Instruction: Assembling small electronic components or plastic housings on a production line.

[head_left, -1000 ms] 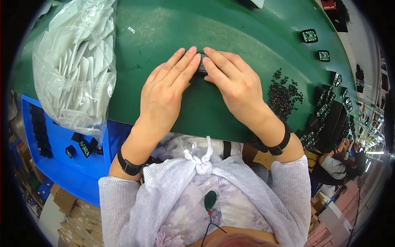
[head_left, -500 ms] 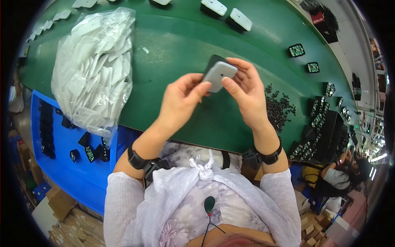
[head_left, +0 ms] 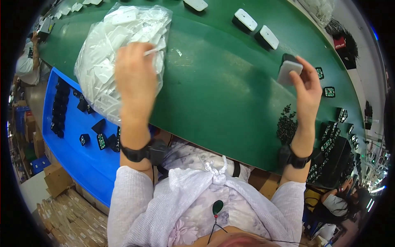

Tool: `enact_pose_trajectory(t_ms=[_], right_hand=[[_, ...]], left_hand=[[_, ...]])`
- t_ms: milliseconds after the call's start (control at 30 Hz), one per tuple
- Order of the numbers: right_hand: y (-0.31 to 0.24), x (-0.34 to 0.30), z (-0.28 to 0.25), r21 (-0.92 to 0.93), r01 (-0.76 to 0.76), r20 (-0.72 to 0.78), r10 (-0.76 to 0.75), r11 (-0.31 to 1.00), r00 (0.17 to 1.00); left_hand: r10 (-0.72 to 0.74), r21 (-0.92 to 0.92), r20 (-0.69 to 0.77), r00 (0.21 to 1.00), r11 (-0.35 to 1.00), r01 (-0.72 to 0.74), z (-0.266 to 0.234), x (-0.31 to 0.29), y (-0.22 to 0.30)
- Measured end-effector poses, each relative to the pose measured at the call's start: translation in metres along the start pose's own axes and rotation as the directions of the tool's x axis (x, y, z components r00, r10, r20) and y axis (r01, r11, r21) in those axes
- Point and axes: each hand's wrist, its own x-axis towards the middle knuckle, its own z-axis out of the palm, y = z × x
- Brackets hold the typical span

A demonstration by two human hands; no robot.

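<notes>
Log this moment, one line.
left hand: over clear plastic bag of flat white pieces, grip blurred; right hand: holds rectangular black box with grey cover; green table: small black parts

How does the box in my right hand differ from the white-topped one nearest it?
The held box is in your right hand; the white-topped box rests on the table. The held box's light face looks greyer; the white-topped box's looks whiter. Both have black bodies.

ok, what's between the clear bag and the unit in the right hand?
In the head view: green tabletop, with a small whitish scrap or mark near the bag.
</notes>
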Motion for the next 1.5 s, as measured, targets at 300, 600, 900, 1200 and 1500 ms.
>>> enact_pose_trajectory(t_ms=[300, 600, 900, 1200, 1500], right_hand=[[0.064, 0.089, -0.071, -0.370, -0.043, 0.185, 0.119, 0.928, 0.976], [0.097, 0.120, -0.077, -0.323, -0.053, 0.445, 0.201, 0.945, 0.872], [0.068, 0.103, -0.071, -0.576, -0.045, 0.131, 0.146, 0.816, 0.980], [0.034, -0.043, -0.108, -0.751, 0.105, 0.244, 0.127, 0.652, 0.961], [0.055, -0.077, -0.105, -0.725, 0.261, 0.295, -0.055, 0.637, 0.954]], left_hand=[[0.116, 0.223, 0.352, 0.929, 0.953, -0.203, 0.003, -0.021, -0.028], [-0.044, 0.054, 0.263, 0.964, 0.998, 0.031, 0.005, -0.011, -0.025], [-0.302, 0.121, 0.300, 0.905, 0.953, 0.278, -0.008, -0.013, -0.015], [-0.194, 0.084, 0.462, 0.865, 0.981, 0.175, -0.022, -0.017, -0.006], [-0.212, -0.585, 0.221, 0.952, 0.752, 0.303, -0.008, -0.024, 0.033]])
